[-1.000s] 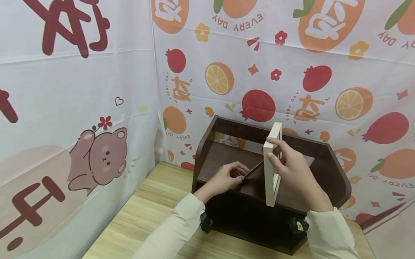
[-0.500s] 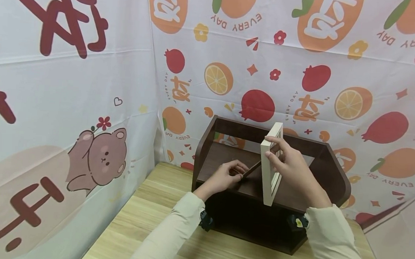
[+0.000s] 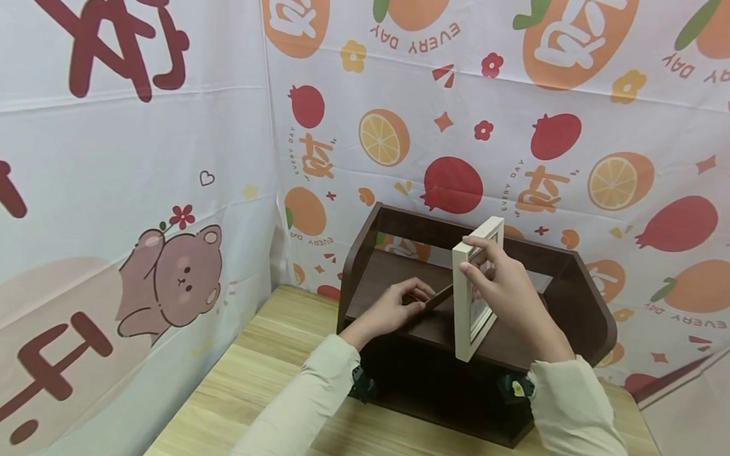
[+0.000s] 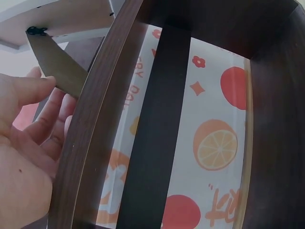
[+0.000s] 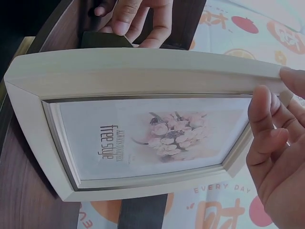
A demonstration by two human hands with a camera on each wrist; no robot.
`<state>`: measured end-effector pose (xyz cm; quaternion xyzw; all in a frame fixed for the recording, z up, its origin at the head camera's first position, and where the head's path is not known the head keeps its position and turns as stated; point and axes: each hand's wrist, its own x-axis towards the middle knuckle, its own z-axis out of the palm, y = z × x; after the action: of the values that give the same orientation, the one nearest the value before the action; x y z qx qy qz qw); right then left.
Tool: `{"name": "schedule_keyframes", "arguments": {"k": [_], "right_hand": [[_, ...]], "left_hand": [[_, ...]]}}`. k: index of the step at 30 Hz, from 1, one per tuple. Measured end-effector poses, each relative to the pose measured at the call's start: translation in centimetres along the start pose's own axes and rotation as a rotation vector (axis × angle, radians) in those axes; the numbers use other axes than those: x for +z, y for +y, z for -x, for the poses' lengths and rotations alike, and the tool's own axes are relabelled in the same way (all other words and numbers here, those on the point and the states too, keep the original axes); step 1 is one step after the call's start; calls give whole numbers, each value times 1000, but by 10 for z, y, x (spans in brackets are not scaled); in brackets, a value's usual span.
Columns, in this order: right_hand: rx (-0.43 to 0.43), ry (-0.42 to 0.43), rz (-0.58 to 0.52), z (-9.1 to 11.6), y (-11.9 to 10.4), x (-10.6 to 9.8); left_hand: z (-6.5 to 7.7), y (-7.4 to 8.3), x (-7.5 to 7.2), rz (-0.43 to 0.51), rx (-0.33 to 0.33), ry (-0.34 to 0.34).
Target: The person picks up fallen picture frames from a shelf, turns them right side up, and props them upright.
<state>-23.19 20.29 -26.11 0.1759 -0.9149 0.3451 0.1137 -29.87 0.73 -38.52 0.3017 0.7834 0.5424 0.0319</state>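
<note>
A cream picture frame [image 3: 463, 304] stands upright, turned edge-on, over the upper board of a dark brown desktop shelf [image 3: 377, 281]. My right hand [image 3: 515, 286] holds its upper part, thumb and fingers on either side of the border. In the right wrist view, a flower print [image 5: 178, 133] with the words "free style" shows behind the border. My left hand [image 3: 391, 312] pinches the frame's fold-out stand leg [image 4: 57, 64], which slants away from the back. The left wrist view shows the thumb on one face of that leg and the fingers behind it.
Below the upper board the shelf has a dark open compartment [image 3: 437, 386]. Its raised side panels [image 3: 586, 304] and back rail [image 3: 424, 225] surround the board. The shelf stands on a wood-grain table [image 3: 250, 367], near printed cloth walls [image 3: 343, 171].
The frame has turned and shifted slightly left, showing more of its front. My right hand has moved left with it, while my left hand has edged left, still pinching the stand leg.
</note>
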Motion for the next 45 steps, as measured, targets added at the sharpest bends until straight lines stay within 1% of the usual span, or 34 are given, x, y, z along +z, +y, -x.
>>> {"name": "schedule_keyframes", "arguments": {"k": [6,11,16,20,23,29,34,37,41,45], "right_hand": [[-7,18,-9,-3,-1,3],[2,29,-29,-3,-3,5],[-4,42,-26,-4,-3,6],[-5,45,-26,-4,-3,7],[0,42,-28,-4,-3,6],[9,40,-31,-4,-3,6],[-2,51,-22,-4,-3,8],[-1,55,-19,-4,-3,8],[-1,56,-8,-4,-3,8],[-6,58,5,-4,-3,8]], "left_hand": [[-3,-2,-2,-15,5,-1],[-5,-2,-3,-9,11,-26],[-5,-1,-4,-6,-4,-45],[-5,-1,-4,-1,-15,-44],[-6,-2,-3,-6,-11,-35],[-6,-4,-3,13,-5,-8],[-2,-1,-5,24,-39,35],[3,2,-6,25,-48,57],[10,8,-5,34,-29,79],[15,17,-1,36,26,84]]}}
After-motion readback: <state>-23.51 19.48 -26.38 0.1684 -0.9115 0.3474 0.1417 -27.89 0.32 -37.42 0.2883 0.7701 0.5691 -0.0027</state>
